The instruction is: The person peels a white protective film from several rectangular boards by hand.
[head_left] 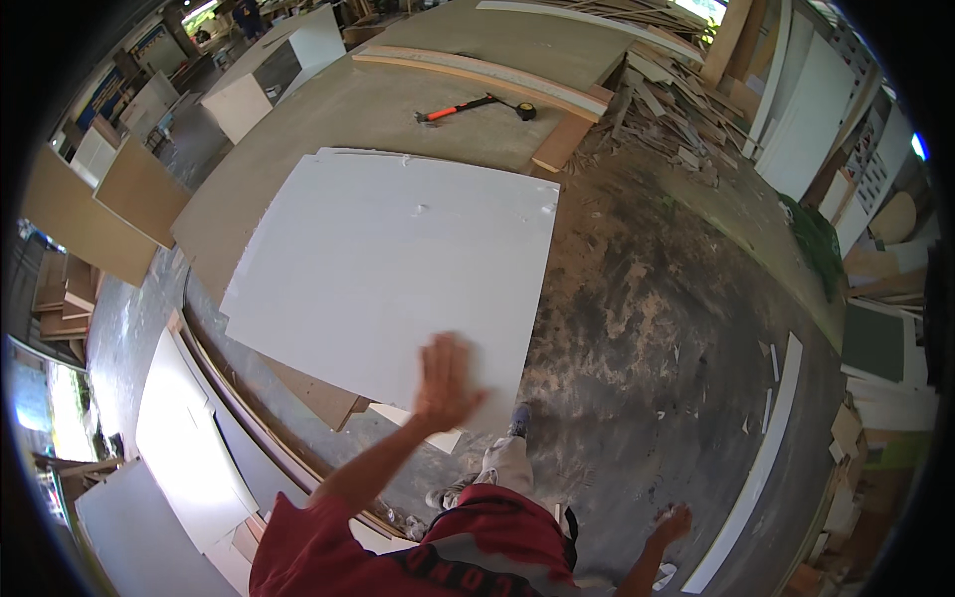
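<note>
The open, blurred left hand (445, 383) is over the near part of a smooth white rectangular sheet (383, 269); the right hand (673, 522) hangs aside, its grip unclear; a broad brown counter (318, 124) beneath apparently keeps the sheet flat

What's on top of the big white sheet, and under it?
The big white sheet has small white bits on top and the left hand over it. Underneath, another white sheet and a brown board peek out; the rest is covered.
</note>
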### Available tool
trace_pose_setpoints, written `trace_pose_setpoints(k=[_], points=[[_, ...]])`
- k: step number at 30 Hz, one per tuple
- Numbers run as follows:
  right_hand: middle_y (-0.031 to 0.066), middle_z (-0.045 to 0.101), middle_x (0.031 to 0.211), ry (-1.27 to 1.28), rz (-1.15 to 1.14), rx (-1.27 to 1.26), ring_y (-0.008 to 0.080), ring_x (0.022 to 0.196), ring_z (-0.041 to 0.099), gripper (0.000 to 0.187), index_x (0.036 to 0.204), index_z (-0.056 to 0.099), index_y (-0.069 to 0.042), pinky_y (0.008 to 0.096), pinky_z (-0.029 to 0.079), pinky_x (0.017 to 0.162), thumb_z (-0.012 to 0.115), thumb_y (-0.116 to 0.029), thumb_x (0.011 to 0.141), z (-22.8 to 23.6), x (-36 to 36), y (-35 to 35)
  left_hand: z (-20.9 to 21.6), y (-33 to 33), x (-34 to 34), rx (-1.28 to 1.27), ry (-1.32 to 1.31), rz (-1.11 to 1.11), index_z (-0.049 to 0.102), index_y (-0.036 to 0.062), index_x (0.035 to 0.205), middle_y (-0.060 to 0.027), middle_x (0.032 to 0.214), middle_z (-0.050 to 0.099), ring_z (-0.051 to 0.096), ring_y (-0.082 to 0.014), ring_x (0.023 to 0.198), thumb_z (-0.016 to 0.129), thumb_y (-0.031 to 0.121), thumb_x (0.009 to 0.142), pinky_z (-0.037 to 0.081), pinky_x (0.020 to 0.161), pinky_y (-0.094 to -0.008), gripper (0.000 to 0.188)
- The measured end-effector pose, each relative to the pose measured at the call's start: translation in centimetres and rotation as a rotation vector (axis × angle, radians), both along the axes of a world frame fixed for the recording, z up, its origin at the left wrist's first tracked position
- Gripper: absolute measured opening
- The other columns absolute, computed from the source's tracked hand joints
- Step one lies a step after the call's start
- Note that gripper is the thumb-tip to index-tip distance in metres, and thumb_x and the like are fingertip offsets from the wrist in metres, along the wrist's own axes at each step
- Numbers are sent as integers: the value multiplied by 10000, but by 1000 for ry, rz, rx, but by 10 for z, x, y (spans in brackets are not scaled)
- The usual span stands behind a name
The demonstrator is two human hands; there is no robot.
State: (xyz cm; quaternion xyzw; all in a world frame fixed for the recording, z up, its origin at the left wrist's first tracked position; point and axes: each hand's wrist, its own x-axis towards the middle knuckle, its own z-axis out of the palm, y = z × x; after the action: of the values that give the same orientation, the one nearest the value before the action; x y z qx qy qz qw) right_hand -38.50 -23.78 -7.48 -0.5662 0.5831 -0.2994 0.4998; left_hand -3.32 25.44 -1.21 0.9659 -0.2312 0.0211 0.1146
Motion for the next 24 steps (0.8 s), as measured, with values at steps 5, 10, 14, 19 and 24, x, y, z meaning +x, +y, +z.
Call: trace_pose_setpoints(k=[5,10,14,19,24], points=[[93,641,864,-101,309,-77,159,605,611,299,1153,620,2,321,452,473,561,-270,1044,52,210,-15,-7,-153,-14,-606,637,-536,353,106,1603,-235,1689,197,99,-423,1583,485,537,1052,137,1272,-577,712],[78,621,835,-72,484,-140,143,566,592,268,1124,614,-4,316,457,464,545,-256,1068,79,244,-56,30,-78,69,-774,263,-91,524,150,1494,-191,1630,370,297,-370,1536,668,187,995,267,1259,-511,520],[92,617,817,108,524,-109,147,495,547,262,1110,578,-8,313,424,412,538,-264,1070,11,198,-124,-30,147,105,-156,-204,861,314,-28,1581,-328,1670,140,154,-465,1557,495,418,1073,128,1260,-580,700],[141,625,817,354,440,46,215,507,591,281,1132,537,7,327,430,388,512,-262,1057,-26,175,-169,-32,164,91,77,83,1105,132,-20,1634,-303,1694,58,1,-473,1574,346,622,1053,19,1273,-569,892],[165,654,848,385,619,137,222,481,576,301,1097,618,40,359,435,388,519,-237,1031,-44,254,-206,6,-90,136,119,171,529,104,-34,1626,-287,1700,4,-50,-451,1576,419,618,1032,-14,1285,-552,937]])
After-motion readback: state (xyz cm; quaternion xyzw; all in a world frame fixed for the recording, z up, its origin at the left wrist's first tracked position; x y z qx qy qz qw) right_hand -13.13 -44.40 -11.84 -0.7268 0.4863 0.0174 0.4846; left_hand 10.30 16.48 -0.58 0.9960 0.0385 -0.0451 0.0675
